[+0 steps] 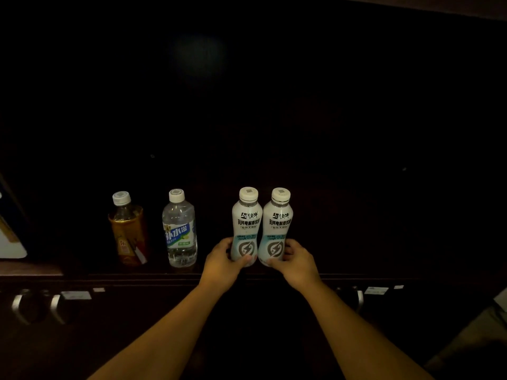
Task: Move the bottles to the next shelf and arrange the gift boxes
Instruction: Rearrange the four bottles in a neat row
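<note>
2 white bottles, upright, touching: left hand grips left bottle, right hand grips right bottle, both at base; amber bottle & clear bottle stand further left, nearer l hand.

Left hand grips the left white bottle low on its body; right hand grips the right white bottle likewise. Bottles upright, touching. Beyond the left hand: clear water bottle, then amber bottle, possibly tea. Shelf very dark.
</note>
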